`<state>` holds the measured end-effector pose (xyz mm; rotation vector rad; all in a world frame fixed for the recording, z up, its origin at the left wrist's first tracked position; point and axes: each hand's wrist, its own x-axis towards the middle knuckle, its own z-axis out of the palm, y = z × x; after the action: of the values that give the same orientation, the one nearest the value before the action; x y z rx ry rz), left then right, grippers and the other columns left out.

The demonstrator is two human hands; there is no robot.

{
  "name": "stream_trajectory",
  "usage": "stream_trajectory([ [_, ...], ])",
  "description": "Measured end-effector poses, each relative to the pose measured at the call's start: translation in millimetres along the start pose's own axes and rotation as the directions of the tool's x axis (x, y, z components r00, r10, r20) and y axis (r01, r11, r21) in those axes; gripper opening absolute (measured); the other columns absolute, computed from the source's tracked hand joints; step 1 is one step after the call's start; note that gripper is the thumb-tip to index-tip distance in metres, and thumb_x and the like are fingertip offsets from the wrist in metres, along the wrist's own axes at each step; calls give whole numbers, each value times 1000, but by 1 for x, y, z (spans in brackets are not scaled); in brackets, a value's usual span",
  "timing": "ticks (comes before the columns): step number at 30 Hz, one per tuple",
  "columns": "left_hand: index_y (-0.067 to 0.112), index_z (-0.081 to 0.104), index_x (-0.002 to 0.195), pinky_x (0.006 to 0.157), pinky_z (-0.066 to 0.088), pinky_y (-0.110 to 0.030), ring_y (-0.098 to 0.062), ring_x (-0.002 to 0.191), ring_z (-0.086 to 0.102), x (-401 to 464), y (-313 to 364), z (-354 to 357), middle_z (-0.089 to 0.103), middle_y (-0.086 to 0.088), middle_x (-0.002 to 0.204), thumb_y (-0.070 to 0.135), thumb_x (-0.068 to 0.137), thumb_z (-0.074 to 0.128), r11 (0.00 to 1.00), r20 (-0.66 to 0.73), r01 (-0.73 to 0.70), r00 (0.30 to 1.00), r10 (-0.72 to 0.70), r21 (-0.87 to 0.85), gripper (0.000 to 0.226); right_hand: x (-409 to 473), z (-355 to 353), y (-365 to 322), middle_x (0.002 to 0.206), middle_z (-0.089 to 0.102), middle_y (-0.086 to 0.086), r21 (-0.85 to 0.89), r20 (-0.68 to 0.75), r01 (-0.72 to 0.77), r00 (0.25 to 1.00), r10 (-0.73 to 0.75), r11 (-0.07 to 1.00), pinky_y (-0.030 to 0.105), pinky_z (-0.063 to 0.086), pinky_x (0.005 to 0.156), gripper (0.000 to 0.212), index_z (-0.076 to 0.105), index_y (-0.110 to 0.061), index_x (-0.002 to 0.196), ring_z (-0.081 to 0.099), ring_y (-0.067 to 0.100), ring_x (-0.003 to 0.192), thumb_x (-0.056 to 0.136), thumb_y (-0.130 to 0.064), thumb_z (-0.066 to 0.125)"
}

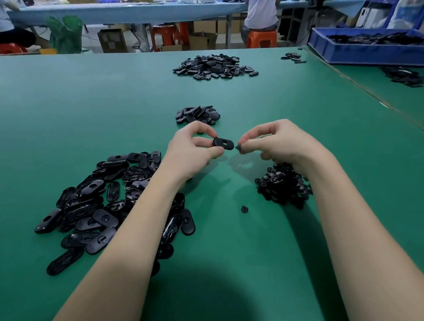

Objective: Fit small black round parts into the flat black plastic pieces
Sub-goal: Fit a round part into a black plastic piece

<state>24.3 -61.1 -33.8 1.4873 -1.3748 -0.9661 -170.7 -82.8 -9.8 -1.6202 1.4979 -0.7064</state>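
While the left hand [191, 149] pinches 1 flat oval piece [223, 144] slot-up above the desk [45, 111], the right hand [271, 141] pinches 1 small round part [238, 147] beside its edge, seemingly ready for insertion.

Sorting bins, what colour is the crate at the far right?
Blue crate, clearest in the head view.

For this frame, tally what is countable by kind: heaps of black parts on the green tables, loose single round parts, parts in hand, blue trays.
Heaps of black parts: 7
Loose round part on the mat: 1
Parts in hand: 2, flat piece in the left hand, round part in the right hand
Blue tray: 1
Total: 11
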Motion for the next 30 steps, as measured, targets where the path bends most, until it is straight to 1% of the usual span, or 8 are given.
stream_trajectory([
  [3,30,61,89,65,44,-27,-7,62,61,-2,2,1,78,8,85,13,80,79,998,0,-55,999,55,43,27,0,6,-1,71,56,-1,83,-27,-13,1000,15,996,17,26,41,7,80,-32,74,40,13,62,77,-26,81],
  [6,28,61,90,59,42,-24,-2,60,63,-3,3,3,78,8,85,11,80,79,991,18,-107,994,106,77,27,1,12,-1,65,53,-3,125,-47,-13,999,19,992,14,26,38,10,79,-30,71,39,11,57,78,-24,81],
  [11,25,61,91,65,47,-19,-5,63,64,-5,5,6,77,7,84,11,78,80,973,28,-181,984,178,145,27,3,18,0,61,51,-5,126,-92,-15,995,27,992,14,27,37,7,78,-30,71,40,9,55,77,-30,82],
  [14,25,61,91,62,45,-15,-2,60,62,-4,4,7,76,8,83,12,77,79,966,18,-198,980,198,167,26,4,18,0,60,51,-5,135,-107,-14,994,29,991,12,27,37,7,78,-28,72,40,7,52,78,-27,81],
  [22,23,61,90,61,42,-6,2,62,64,-5,6,8,76,6,84,13,78,81,958,10,-220,975,222,181,26,4,19,0,65,55,-6,174,-105,-14,994,33,985,12,28,37,6,77,-26,74,41,9,56,79,-26,81],
  [25,22,62,91,61,44,-8,1,63,67,-6,5,8,75,5,82,12,78,81,966,0,-211,977,213,150,25,4,19,1,70,62,-3,169,-98,-29,994,46,985,14,28,38,6,76,-25,80,38,8,51,78,-25,81],
  [27,25,61,91,63,46,-12,-2,67,69,-6,6,8,76,5,80,13,79,79,973,0,-191,981,193,131,24,3,18,1,73,68,-4,186,-78,-31,996,46,982,13,27,37,8,75,-25,84,37,9,52,78,-26,82],
  [30,30,62,97,79,54,-28,-8,77,72,-6,7,7,77,4,80,12,84,72,986,52,-148,988,145,72,24,1,16,3,73,72,-12,212,-57,-35,997,48,977,13,27,37,16,78,-26,88,41,11,59,77,-36,85],
])
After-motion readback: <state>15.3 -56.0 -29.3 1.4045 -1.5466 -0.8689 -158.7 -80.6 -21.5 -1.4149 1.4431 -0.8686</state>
